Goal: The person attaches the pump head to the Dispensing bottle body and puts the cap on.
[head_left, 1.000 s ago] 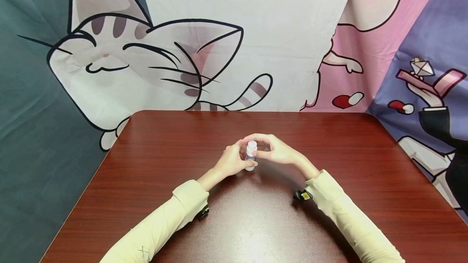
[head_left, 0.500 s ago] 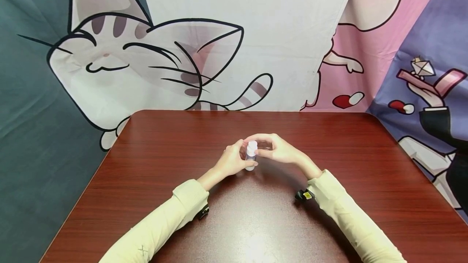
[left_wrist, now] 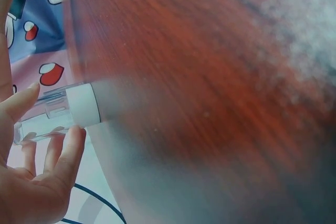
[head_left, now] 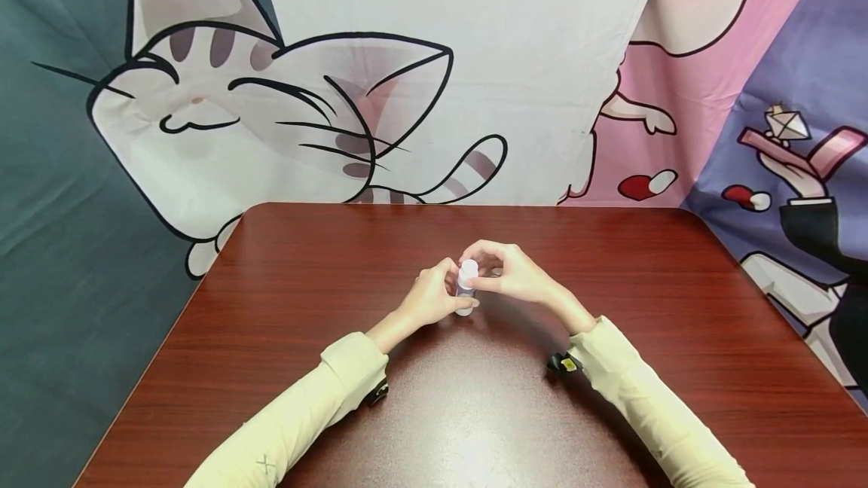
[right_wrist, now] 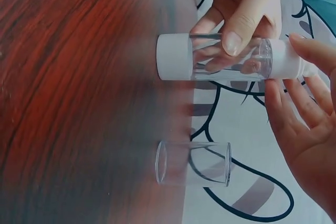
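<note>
A small clear bottle (head_left: pixel 468 271) with a white base and a white top stands upright on the table. My left hand (head_left: pixel 427 298) grips its clear body, the thumb in front and the fingers behind. At the white top (right_wrist: pixel 286 59), the thumb and fingers of my right hand (head_left: pixel 518 276) pinch from both sides. The left wrist view shows the white base (left_wrist: pixel 83 104) and my left hand's fingers around the body. A clear open cylinder (right_wrist: pixel 194 163), like a cap, stands apart from the bottle in the right wrist view. My right fingers partly hide the narrow tip.
The reddish-brown wooden table (head_left: pixel 305 262) reaches back to a cloth backdrop (head_left: pixel 529 59) printed with cartoon figures. Dark wrist devices sit under both pale sleeves (head_left: pixel 624 379).
My right hand's fingers have shifted around the white top, drawing back to the right with the knuckles raised higher. The left hand and the bottle stay in nearly the same place.
</note>
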Available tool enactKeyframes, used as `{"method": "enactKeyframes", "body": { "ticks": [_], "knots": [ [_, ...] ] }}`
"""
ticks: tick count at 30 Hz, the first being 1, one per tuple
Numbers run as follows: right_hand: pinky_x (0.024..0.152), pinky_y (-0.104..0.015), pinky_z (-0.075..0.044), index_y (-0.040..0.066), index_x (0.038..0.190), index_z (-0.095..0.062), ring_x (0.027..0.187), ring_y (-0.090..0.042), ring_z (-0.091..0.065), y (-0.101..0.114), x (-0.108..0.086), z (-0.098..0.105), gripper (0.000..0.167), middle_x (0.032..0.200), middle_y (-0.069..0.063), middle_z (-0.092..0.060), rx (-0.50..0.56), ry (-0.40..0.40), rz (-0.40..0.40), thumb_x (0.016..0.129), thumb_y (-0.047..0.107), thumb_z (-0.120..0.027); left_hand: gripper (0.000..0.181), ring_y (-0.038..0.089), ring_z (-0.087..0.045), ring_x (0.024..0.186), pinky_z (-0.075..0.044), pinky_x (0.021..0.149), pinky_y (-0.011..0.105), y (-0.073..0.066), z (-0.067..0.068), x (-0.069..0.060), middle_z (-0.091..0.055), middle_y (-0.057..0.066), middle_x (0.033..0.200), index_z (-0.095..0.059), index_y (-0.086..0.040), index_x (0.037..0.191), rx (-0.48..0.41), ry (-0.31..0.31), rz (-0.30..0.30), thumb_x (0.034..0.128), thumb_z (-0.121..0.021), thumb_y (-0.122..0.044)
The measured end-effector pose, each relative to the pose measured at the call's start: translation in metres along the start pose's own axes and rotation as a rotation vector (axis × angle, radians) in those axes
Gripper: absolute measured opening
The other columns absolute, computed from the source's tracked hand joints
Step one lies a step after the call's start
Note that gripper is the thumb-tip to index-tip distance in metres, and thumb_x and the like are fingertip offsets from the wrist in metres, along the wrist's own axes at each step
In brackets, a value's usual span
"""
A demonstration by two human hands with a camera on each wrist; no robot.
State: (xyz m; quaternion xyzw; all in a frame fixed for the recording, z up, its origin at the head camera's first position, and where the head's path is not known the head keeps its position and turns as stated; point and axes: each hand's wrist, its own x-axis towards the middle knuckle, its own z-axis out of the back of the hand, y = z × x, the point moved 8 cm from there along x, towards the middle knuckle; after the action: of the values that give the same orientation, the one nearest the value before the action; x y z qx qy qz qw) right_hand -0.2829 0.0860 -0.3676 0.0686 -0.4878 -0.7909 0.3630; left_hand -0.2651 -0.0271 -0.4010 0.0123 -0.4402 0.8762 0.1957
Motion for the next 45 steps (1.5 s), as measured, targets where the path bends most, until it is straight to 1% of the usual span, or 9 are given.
{"method": "enactKeyframes", "body": {
  "ticks": [4, 8, 12, 15, 18, 23, 27, 33, 45],
  "knots": [
    [0.074, -0.028, -0.056, 0.014, 0.101, -0.062, 0.079, -0.012, -0.066, 0.001, 0.001, 0.000, 0.029, 0.089, -0.002, -0.069, -0.036, -0.055, 0.032, 0.078, 0.007, -0.077, 0.039, 0.011, -0.065, 0.071, -0.048, 0.062, 0.019, -0.001, 0.000, -0.001, -0.072, 0.008, 0.081, -0.055, -0.006, 0.093, -0.011, 0.002, -0.008, 0.0713, -0.085, -0.019],
    [0.066, -0.026, -0.055, 0.011, 0.099, -0.063, 0.070, -0.010, -0.063, 0.007, 0.002, 0.000, 0.029, 0.083, 0.000, -0.066, -0.116, -0.115, 0.075, 0.076, 0.013, -0.080, 0.038, 0.013, -0.067, 0.072, -0.049, 0.063, 0.018, 0.000, 0.000, -0.001, -0.072, 0.009, 0.083, -0.055, -0.006, 0.092, -0.021, 0.007, -0.005, 0.0717, -0.084, -0.019],
    [0.064, -0.024, -0.053, 0.010, 0.100, -0.064, 0.069, -0.009, -0.059, 0.009, 0.005, -0.002, 0.034, 0.088, 0.001, -0.063, -0.187, -0.144, 0.071, 0.075, 0.021, -0.083, 0.039, 0.016, -0.069, 0.074, -0.051, 0.064, 0.019, 0.000, 0.000, 0.000, -0.073, 0.010, 0.086, -0.055, -0.006, 0.093, -0.020, 0.007, -0.005, 0.0718, -0.085, -0.019],
    [0.067, -0.024, -0.052, 0.011, 0.104, -0.065, 0.075, -0.011, -0.059, 0.009, 0.006, -0.005, 0.040, 0.094, -0.001, -0.063, -0.209, -0.145, 0.068, 0.073, 0.025, -0.084, 0.040, 0.017, -0.070, 0.077, -0.051, 0.066, 0.021, -0.001, 0.000, 0.000, -0.074, 0.010, 0.086, -0.055, -0.006, 0.094, -0.004, -0.003, -0.015, 0.0712, -0.085, -0.020],
    [0.072, -0.028, -0.054, 0.008, 0.109, -0.063, 0.083, -0.018, -0.063, 0.011, 0.005, -0.006, 0.046, 0.101, -0.008, -0.065, -0.148, -0.126, 0.076, 0.071, 0.021, -0.086, 0.040, 0.016, -0.070, 0.079, -0.051, 0.068, 0.021, -0.001, 0.001, 0.000, -0.074, 0.009, 0.085, -0.055, -0.006, 0.093, 0.002, -0.011, -0.023, 0.0707, -0.085, -0.021],
    [0.080, -0.033, -0.055, 0.001, 0.117, -0.060, 0.098, -0.022, -0.065, 0.011, 0.003, -0.006, 0.041, 0.114, -0.016, -0.065, -0.021, -0.043, 0.060, 0.080, 0.006, -0.076, 0.040, 0.017, -0.068, 0.077, -0.050, 0.066, 0.021, 0.000, 0.000, 0.000, -0.072, 0.009, 0.085, -0.055, -0.006, 0.093, -0.006, -0.004, -0.018, 0.0713, -0.085, -0.021],
    [0.084, -0.032, -0.053, 0.000, 0.120, -0.059, 0.100, -0.016, -0.065, 0.011, 0.000, -0.005, 0.036, 0.117, -0.016, -0.064, 0.027, 0.020, 0.069, 0.085, 0.002, -0.069, 0.041, 0.018, -0.067, 0.077, -0.050, 0.065, 0.021, 0.000, 0.001, 0.000, -0.071, 0.009, 0.084, -0.055, -0.005, 0.094, -0.002, -0.003, -0.011, 0.0707, -0.085, -0.020],
    [0.089, -0.038, -0.053, -0.001, 0.124, -0.057, 0.104, -0.024, -0.065, 0.012, -0.003, -0.008, 0.035, 0.119, -0.019, -0.064, 0.069, 0.094, 0.121, 0.089, -0.001, -0.062, 0.045, 0.015, -0.066, 0.074, -0.049, 0.063, 0.021, -0.001, 0.001, 0.000, -0.070, 0.008, 0.083, -0.054, -0.005, 0.098, 0.023, -0.003, -0.008, 0.0707, -0.085, -0.022],
    [0.085, -0.041, -0.054, 0.006, 0.119, -0.063, 0.096, -0.018, -0.068, 0.006, -0.003, -0.005, 0.033, 0.112, -0.011, -0.069, 0.026, 0.033, 0.057, 0.086, 0.006, -0.069, 0.041, 0.015, -0.067, 0.074, -0.048, 0.062, 0.020, 0.002, -0.001, 0.001, -0.071, 0.007, 0.083, -0.054, -0.007, 0.093, 0.022, -0.014, -0.003, 0.0699, -0.085, -0.021]
  ]
}}
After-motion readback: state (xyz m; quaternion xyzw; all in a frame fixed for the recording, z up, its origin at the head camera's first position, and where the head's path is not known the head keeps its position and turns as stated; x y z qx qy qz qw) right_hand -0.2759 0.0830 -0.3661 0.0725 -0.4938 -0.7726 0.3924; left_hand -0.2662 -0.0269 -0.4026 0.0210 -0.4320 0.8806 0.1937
